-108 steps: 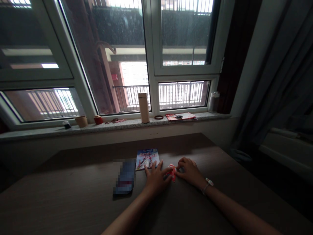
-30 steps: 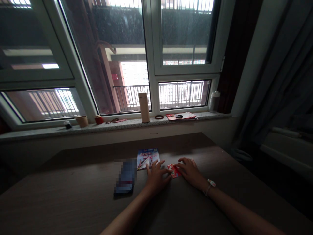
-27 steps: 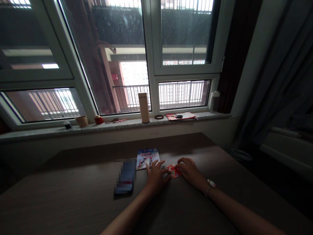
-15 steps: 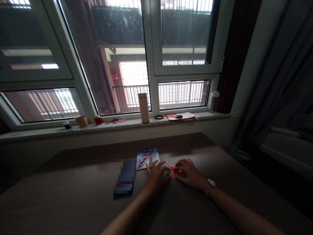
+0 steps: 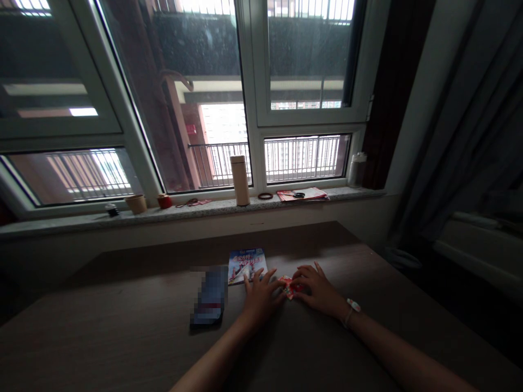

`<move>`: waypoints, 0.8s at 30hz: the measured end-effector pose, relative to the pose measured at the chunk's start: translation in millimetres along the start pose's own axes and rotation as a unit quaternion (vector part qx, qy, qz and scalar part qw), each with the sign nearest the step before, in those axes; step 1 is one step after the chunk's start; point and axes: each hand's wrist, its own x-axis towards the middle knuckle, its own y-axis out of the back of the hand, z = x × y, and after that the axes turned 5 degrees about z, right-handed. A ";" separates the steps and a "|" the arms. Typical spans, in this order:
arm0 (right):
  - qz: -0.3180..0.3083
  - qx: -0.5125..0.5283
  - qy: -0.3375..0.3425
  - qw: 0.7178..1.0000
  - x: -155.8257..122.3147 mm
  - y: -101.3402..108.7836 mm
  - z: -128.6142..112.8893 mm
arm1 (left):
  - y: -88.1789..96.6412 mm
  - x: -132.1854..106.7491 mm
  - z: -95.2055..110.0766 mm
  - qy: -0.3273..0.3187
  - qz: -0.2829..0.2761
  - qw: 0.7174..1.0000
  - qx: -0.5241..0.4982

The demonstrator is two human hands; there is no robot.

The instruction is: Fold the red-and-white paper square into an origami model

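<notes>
A small red and white patterned piece of folded paper (image 5: 289, 288) lies low over the table, between my two hands. My left hand (image 5: 263, 294) grips its left edge with thumb and forefinger, the other fingers fanned out towards a printed booklet (image 5: 246, 264). On the other side my right hand (image 5: 314, 286) pinches the paper's right part between thumb and fingertips, its little finger raised. The fingers cover both ends of the paper, so its full shape is hidden. A bracelet (image 5: 352, 307) circles my right wrist.
Left of the booklet lies a dark blue, pixelated flat object (image 5: 210, 299) on the brown table (image 5: 122, 305). The windowsill behind bears a beige flask (image 5: 240, 182), a paper cup (image 5: 137, 203), a red spool-like item (image 5: 164, 201), scissors (image 5: 299, 195) on red papers and a clear bottle (image 5: 357, 170).
The fingers of both hands have shifted very slightly on the paper, and its visible outline looks a little different. All else stays where it was.
</notes>
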 end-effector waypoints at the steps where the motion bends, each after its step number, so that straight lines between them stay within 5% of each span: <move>1: 0.002 -0.005 -0.001 1.000 0.1 -0.7 0.7 | 0.1 -0.2 0.0 -0.005 0.002 1.000 -0.002; 13: 0.108 -0.059 -0.118 0.985 3.2 -10.2 14.0 | -1.1 -3.4 -2.9 -0.079 -0.007 0.995 -0.053; 24: 0.104 -0.071 -0.141 0.982 5.8 -10.1 11.3 | 0.9 -2.2 -1.0 -0.082 -0.026 0.994 -0.073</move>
